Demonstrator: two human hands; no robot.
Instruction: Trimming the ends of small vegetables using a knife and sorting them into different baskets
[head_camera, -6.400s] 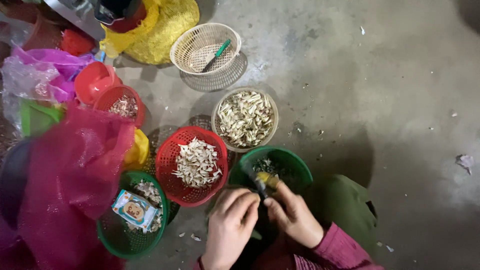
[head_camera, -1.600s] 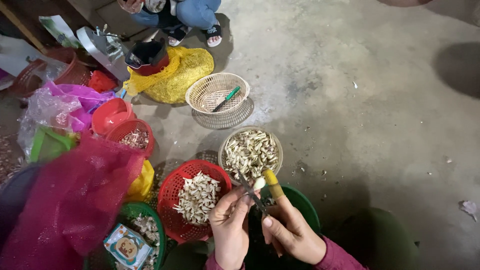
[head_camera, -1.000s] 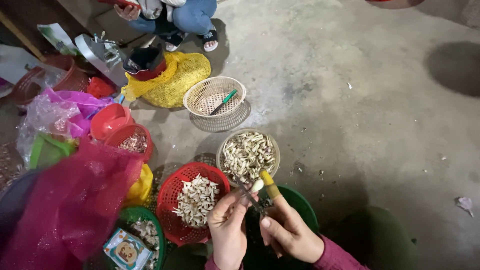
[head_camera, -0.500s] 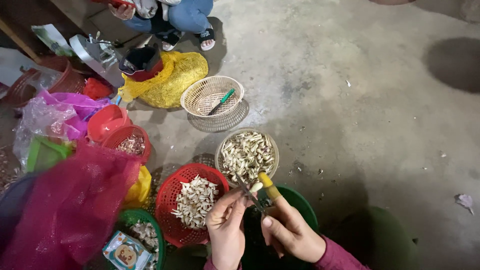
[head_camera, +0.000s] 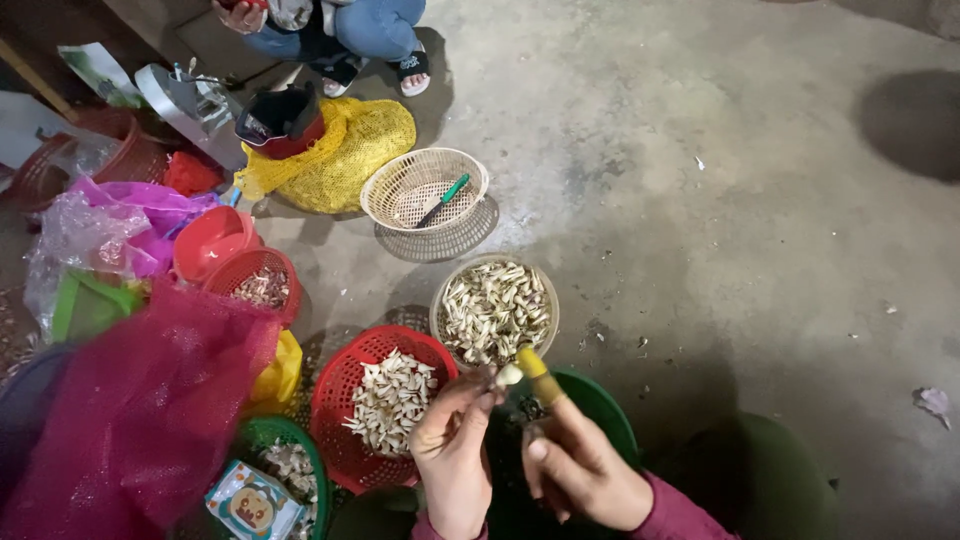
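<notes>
- The clove (head_camera: 508, 376) is pinched at the fingertips of the left hand (head_camera: 455, 455), held up over the gap between the red basket (head_camera: 345, 440) and the green basket (head_camera: 605, 400). So that grip is clamped on the clove.
- The right hand (head_camera: 580, 470) is wrapped shut around a small knife (head_camera: 535, 368) with a yellow handle, its top end sitting right beside the clove. The blade itself is hidden behind the fingers, so the cutting edge can't be made out.
- Risk, as a guess: blade and left fingertips are really close together, so a slip off a slick skin could nick a finger. The clove is small and only held at the tips, so it could also pop out and drop onto the floor (head_camera: 760, 230) or into the wrong basket.
- The red basket holds pale peeled-looking pieces; the beige basket (head_camera: 445, 300) just beyond the hands holds darker, unpeeled-looking ones.
- Farther out sits an empty-ish wicker basket (head_camera: 400, 190) with a green-handled tool (head_camera: 445, 198) in it, and a yellow mesh sack (head_camera: 350, 150).
- A pink net bag (head_camera: 130, 410) crowds the left side, close to the red basket, so an elbow could snag it.
- Another person's sandalled feet (head_camera: 400, 65) show at the top, well apart.
</notes>
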